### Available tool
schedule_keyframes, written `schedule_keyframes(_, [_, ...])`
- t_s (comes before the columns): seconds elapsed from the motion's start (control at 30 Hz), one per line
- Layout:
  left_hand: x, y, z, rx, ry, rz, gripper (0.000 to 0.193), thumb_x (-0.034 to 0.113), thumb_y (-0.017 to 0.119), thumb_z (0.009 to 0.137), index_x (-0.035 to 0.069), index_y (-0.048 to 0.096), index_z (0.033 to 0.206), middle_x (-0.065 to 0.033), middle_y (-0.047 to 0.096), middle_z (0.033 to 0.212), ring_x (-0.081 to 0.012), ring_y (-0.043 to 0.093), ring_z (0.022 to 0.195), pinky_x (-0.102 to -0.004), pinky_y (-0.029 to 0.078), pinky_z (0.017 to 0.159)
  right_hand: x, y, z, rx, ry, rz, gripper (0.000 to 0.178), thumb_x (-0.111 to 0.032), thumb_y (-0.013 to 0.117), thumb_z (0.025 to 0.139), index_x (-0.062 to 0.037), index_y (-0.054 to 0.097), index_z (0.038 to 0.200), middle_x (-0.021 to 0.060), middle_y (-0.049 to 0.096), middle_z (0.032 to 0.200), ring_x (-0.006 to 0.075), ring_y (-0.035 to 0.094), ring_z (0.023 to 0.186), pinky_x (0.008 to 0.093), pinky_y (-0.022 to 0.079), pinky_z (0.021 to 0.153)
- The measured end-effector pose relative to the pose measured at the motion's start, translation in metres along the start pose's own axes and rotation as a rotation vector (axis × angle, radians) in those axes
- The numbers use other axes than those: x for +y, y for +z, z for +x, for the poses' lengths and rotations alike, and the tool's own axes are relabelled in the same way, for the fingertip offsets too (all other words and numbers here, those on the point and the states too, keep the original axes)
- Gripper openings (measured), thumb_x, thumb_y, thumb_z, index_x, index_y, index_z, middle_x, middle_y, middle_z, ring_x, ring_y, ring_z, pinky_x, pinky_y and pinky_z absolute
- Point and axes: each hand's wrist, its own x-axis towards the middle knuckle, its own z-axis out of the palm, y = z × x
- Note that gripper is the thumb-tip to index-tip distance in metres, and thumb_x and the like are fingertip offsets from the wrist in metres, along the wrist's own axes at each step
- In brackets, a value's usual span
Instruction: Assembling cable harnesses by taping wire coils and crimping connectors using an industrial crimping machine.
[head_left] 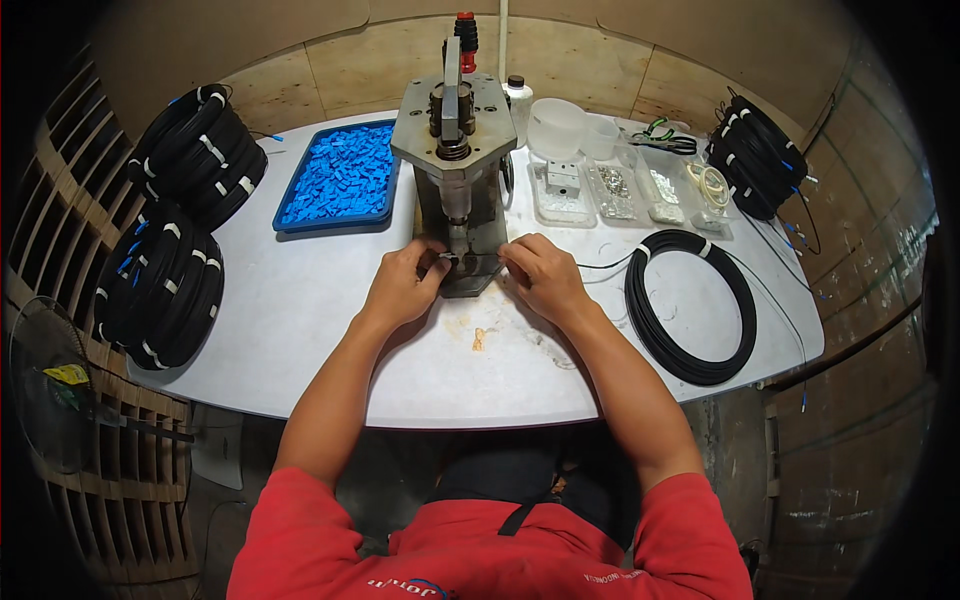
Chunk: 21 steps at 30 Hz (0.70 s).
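Observation:
A grey metal hand press (452, 150) with a long lever stands at the middle of the table. My left hand (405, 282) is closed in a pinch at the left of its base, under the ram (457, 202); what the fingers hold is too small to make out. At the right of the base, my right hand (540, 272) pinches a thin black cable (603, 267). That cable runs from a large black cable coil (640, 300) lying flat on the right. Its end by the press is hidden by my fingers.
Behind my left hand sits a blue tray (283, 226) full of small blue pieces. Strapped black coils (165, 285) are stacked at the left, others (757, 155) at the far right. Clear boxes (612, 205) of small parts, a white tub (556, 125) and pliers (665, 140) stand back right.

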Motion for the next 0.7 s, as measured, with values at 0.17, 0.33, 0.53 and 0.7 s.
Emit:
schedule_keyframes(0.17, [-0.0041,0.0000,0.0006,-0.013,-0.013,-0.017,0.021,0.015,0.066,0.090,-0.001,0.065,0.103,-0.0157,0.073,0.087,-0.0249,0.070,0.076,-0.0347,0.054,0.073,0.0000,0.0013,0.0000,0.012,-0.001,0.002,0.023,0.000,0.071,0.077,-0.0075,0.066,0.099,0.0062,0.066,0.091,0.0259,0.065,0.082,0.0355,0.055,0.067])
schedule_keyframes(0.33, [-0.0048,0.0011,0.0002,-0.008,-0.006,-0.031,0.021,0.015,0.066,0.090,-0.001,0.066,0.103,-0.0152,0.073,0.087,-0.0242,0.070,0.076,-0.0341,0.055,0.073,0.0005,0.0019,-0.0004,0.021,-0.001,0.002,0.021,-0.001,0.071,0.079,-0.0075,0.067,0.098,0.0063,0.066,0.090,0.0259,0.065,0.081,0.0357,0.055,0.067])
schedule_keyframes(0.53, [-0.0008,-0.0006,0.0005,-0.020,-0.039,-0.030,0.023,0.016,0.064,0.090,-0.002,0.067,0.104,-0.0178,0.073,0.086,-0.0285,0.071,0.077,-0.0361,0.055,0.075,-0.0008,0.0009,0.0003,0.007,0.014,0.009,0.020,-0.001,0.072,0.079,-0.0075,0.067,0.098,0.0067,0.066,0.090,0.0259,0.065,0.081,0.0360,0.055,0.066])
schedule_keyframes(0.7, [-0.0029,0.0001,0.0012,-0.022,-0.028,-0.011,0.024,0.016,0.064,0.090,-0.002,0.068,0.104,-0.0176,0.073,0.087,-0.0287,0.071,0.077,-0.0364,0.056,0.075,-0.0004,0.0011,0.0001,0.005,0.012,0.006,0.022,-0.001,0.072,0.079,-0.0074,0.067,0.099,0.0070,0.066,0.090,0.0263,0.065,0.081,0.0359,0.055,0.067])
